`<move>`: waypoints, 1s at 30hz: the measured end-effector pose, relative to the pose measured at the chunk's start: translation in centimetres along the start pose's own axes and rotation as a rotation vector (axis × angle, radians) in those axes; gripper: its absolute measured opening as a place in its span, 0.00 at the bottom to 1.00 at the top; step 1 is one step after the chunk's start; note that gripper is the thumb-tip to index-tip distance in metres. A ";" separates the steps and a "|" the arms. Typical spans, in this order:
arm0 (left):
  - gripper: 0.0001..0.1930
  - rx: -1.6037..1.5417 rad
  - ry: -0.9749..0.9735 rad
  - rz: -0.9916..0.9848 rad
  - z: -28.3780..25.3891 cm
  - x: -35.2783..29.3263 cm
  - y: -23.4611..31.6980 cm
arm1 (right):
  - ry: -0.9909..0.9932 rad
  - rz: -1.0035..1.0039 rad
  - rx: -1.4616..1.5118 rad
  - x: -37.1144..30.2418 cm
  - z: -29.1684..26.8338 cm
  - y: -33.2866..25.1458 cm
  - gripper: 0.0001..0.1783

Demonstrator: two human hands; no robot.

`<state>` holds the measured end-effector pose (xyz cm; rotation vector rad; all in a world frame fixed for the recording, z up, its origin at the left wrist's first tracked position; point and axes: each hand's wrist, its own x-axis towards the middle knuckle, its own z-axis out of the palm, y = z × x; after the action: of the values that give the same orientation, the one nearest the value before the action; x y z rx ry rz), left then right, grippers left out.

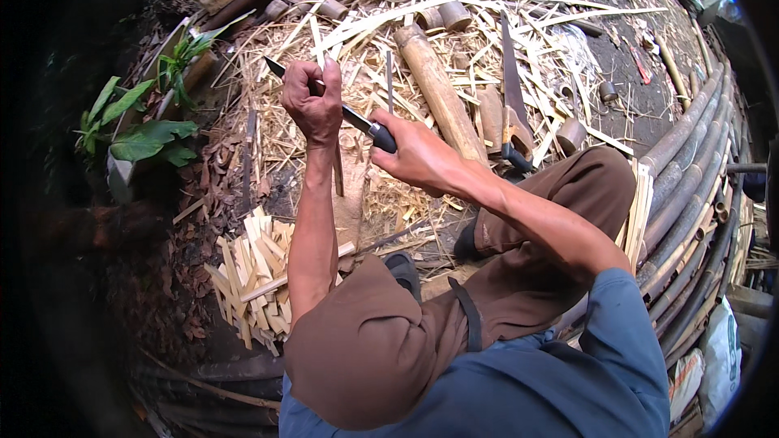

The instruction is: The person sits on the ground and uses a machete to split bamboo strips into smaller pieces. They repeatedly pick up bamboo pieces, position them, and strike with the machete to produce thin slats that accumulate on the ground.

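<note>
My right hand [418, 154] is wrapped round the black handle of a knife [355, 119], above the shavings in front of my knees. The knife's long blade slants up to the left and passes behind my left hand [315, 101], its dark tip showing beyond the fist. My left fingers are closed, with the thumb pointing up. A thin bamboo strip [339, 172] sticks out below that fist, and a pale length shows above it. Where blade and strip meet is hidden by the left hand.
Pale bamboo shavings [365, 170] cover the ground ahead. Cut bamboo slats [260, 276] are heaped by my left forearm. A thick bamboo length [442, 89] and a saw [513, 81] lie ahead to the right. Bamboo poles [690, 162] line the right side; leafy plants [150, 134] stand left.
</note>
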<state>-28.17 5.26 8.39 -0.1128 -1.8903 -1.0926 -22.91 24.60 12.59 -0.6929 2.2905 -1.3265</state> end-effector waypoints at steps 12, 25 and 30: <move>0.11 0.158 -0.026 0.024 3.7 0.5 -1.6 | -0.192 0.191 0.188 1.8 0.6 5.0 0.16; 0.21 0.108 0.043 -0.055 4.2 -1.0 -2.2 | -0.083 0.137 0.146 1.6 1.0 6.2 0.17; 0.20 0.076 0.159 -0.074 5.2 -1.3 -1.7 | 0.038 0.129 -0.039 1.5 2.8 7.8 0.17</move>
<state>-31.70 8.41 5.35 0.0851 -1.8020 -1.0457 -24.20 25.14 4.30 -0.5271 2.3538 -1.2483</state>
